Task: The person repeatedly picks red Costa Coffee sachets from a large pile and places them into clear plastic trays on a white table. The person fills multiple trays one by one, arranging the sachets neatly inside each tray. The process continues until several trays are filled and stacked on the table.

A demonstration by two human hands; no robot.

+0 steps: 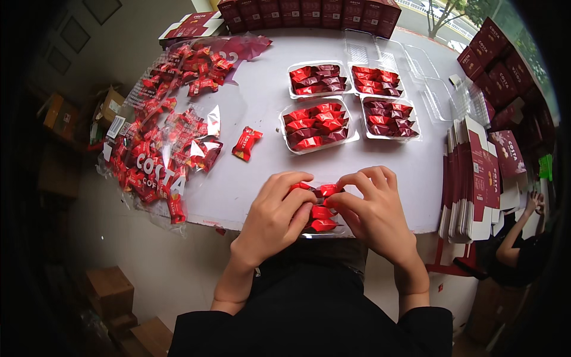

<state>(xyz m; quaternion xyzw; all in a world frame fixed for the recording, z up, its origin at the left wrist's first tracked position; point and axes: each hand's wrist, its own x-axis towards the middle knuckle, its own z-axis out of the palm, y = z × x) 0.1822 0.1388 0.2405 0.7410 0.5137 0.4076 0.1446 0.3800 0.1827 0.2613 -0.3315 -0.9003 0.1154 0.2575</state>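
Close to the table's near edge, a small clear plastic tray lies between my hands, partly hidden by them. Red foil-wrapped packets sit inside in rows. My left hand curls over the tray's left side, with fingers and thumb closed on a packet at the far end. From the right, my right hand pinches a red packet there between thumb and fingers. Beyond the hands stand several trays filled with red and dark red packets, one of them the near left tray. A single loose packet lies to their left.
A large opened clear bag spills red packets over the table's left side. Nested clear trays lie at the back right. Flattened maroon cartons stand at the right edge; boxes line the back. Another person's arm shows far right.
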